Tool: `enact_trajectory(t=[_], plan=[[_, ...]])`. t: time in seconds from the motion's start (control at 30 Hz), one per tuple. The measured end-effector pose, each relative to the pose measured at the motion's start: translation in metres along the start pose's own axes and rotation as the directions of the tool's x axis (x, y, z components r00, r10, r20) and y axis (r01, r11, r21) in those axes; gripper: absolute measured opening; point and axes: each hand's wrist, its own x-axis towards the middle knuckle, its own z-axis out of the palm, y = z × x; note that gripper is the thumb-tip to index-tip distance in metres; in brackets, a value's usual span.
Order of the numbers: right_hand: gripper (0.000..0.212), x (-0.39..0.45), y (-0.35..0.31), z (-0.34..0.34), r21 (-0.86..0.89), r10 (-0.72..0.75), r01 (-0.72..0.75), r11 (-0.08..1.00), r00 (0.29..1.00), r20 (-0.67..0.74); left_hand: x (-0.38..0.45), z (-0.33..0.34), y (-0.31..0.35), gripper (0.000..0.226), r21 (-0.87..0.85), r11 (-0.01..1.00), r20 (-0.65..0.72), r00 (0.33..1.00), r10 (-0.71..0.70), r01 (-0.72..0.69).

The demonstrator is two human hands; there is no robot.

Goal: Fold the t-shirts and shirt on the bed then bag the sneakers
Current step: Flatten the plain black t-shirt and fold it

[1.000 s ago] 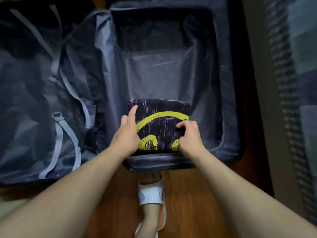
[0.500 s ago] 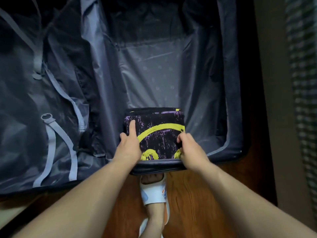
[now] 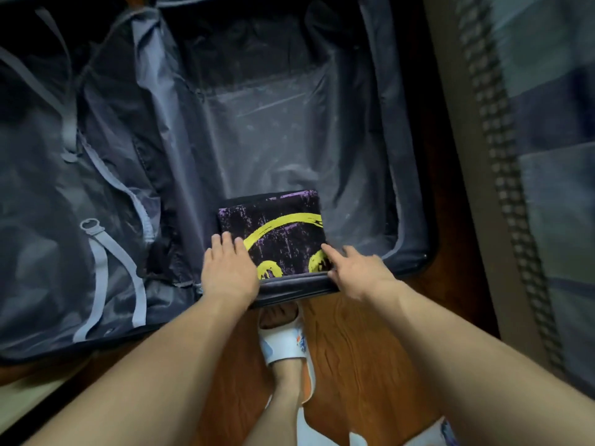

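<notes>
left hand point(image 3: 229, 268) flat on folded t-shirt point(image 3: 273, 233) | right hand point(image 3: 357, 272) fingertips touching it

Items counted — one open suitcase point(image 3: 415, 156), one folded t-shirt point(image 3: 273, 233) inside it, two hands point(image 3: 230, 272) point(image 3: 360, 273), two grey straps point(image 3: 106, 275), one white sandal point(image 3: 283, 346).
</notes>
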Motion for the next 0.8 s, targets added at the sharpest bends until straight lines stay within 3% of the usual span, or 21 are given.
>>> enact_trajectory(t=[0.07, 0.13, 0.23, 0.3, 0.37, 0.47, 0.57, 0.7, 0.8], plan=[[0.056, -0.04, 0.009, -0.007, -0.088, 0.005, -0.017, 0.996, 0.991, -0.136, -0.028, -0.023, 0.005, 0.059, 0.107, 0.994, -0.041, 0.999, 0.021, -0.016], [0.055, -0.085, 0.015, -0.017, 0.0, 0.026, -0.027, 1.0, 0.967, -0.254, -0.071, -0.046, 0.022, 0.051, 0.176, 0.975, -0.028, 0.99, 0.141, -0.134], [0.047, -0.168, 0.022, -0.041, 0.324, 0.097, 0.006, 0.946, 0.949, -0.299, -0.142, -0.079, 0.065, 0.042, -0.008, 0.976, 0.128, 0.968, 0.215, -0.215], [0.042, -0.231, 0.032, -0.056, 0.414, 0.084, 0.06, 0.908, 0.943, -0.321, -0.19, -0.103, 0.095, 0.04, -0.172, 0.959, 0.188, 0.949, 0.254, -0.223], [0.04, -0.297, 0.049, -0.07, 0.494, 0.09, 0.11, 0.862, 0.927, -0.365, -0.247, -0.133, 0.125, 0.037, -0.271, 0.924, 0.143, 0.938, 0.316, -0.27], [0.034, -0.4, 0.098, -0.088, 0.633, 0.199, 0.137, 0.762, 0.881, -0.429, -0.358, -0.189, 0.178, 0.031, -0.348, 0.855, -0.081, 0.921, 0.381, -0.385], [0.025, -0.504, 0.148, -0.1, 0.801, 0.38, 0.152, 0.579, 0.819, -0.431, -0.47, -0.236, 0.219, 0.025, -0.558, 0.666, -0.257, 0.866, 0.429, -0.495], [0.017, -0.626, 0.207, -0.107, 0.938, 0.608, 0.268, 0.221, 0.714, -0.347, -0.573, -0.27, 0.257, 0.018, -0.879, 0.33, -0.19, 0.887, 0.421, -0.345], [0.02, -0.678, 0.242, -0.116, 0.942, 0.703, 0.334, 0.027, 0.664, -0.255, -0.59, -0.29, 0.285, 0.016, -0.859, 0.355, -0.192, 0.874, 0.447, -0.37]])
